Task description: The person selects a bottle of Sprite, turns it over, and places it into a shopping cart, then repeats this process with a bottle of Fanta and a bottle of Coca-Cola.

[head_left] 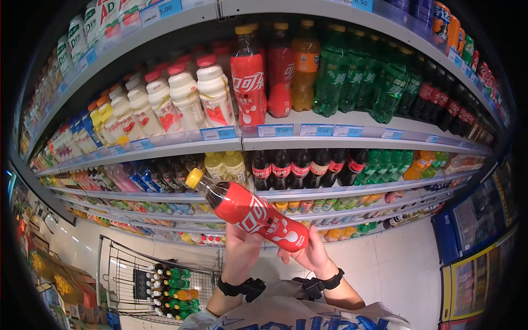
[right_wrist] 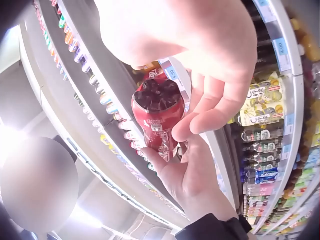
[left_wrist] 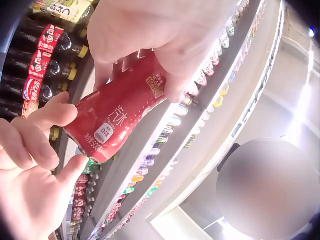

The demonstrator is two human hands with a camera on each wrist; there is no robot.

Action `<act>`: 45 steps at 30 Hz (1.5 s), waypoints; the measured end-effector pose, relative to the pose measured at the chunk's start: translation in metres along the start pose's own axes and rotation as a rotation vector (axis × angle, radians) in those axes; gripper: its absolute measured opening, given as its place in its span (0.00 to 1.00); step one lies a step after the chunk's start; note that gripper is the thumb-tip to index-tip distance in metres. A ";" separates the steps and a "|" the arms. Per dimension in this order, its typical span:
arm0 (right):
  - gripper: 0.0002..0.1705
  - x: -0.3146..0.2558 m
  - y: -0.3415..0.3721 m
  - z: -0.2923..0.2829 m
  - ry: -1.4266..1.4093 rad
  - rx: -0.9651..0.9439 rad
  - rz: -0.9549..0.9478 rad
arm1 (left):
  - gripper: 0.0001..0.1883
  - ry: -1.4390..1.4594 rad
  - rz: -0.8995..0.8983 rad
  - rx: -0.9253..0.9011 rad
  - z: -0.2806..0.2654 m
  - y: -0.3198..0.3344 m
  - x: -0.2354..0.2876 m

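A cola bottle with a red label and yellow cap is held tilted before the shelves, its cap toward the upper left. My left hand grips it around the middle; in the left wrist view that hand wraps the label from above. At the bottle's base is my right hand, fingers loosely spread. The left wrist view puts the right fingertips right at the base's edge. From the right wrist, the dark lobed base of the bottle faces the camera beside the right hand's fingers.
A shopping cart with several bottles lying in it stands at lower left. Ahead, a curved-looking shelf edge carries cola, green soda bottles and white drink bottles. Crates stand at right on the tiled floor.
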State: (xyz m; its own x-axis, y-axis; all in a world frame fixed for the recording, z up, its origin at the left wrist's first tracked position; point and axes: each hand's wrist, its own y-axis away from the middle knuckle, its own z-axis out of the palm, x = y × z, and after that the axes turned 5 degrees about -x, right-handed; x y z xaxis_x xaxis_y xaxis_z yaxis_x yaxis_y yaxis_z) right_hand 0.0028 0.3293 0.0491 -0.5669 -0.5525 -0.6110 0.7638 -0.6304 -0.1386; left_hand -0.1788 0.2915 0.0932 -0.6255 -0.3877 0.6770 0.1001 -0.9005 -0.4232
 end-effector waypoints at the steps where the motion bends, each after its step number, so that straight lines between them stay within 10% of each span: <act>1: 0.48 0.001 0.001 -0.002 0.069 0.014 -0.011 | 0.36 -0.030 -0.023 -0.010 -0.001 0.001 -0.002; 14: 0.43 -0.003 0.000 0.023 0.211 0.039 -0.390 | 0.35 -0.068 0.047 0.078 0.014 0.002 -0.001; 21: 0.40 -0.008 0.007 0.014 0.503 0.022 -0.292 | 0.24 -0.085 0.022 0.105 0.012 -0.003 0.003; 26: 0.50 -0.002 0.011 0.001 0.201 -0.075 -0.069 | 0.24 0.015 0.038 0.096 0.016 -0.001 -0.002; 45: 0.32 -0.007 0.010 0.000 0.295 -0.029 -0.339 | 0.29 -0.062 -0.022 0.058 0.018 0.000 -0.007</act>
State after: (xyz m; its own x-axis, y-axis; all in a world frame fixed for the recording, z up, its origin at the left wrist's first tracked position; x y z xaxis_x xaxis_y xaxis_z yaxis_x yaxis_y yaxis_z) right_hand 0.0142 0.3272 0.0523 -0.6778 -0.1359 -0.7226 0.5608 -0.7311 -0.3885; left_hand -0.1605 0.2909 0.0991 -0.5795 -0.3771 0.7224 0.1324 -0.9183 -0.3731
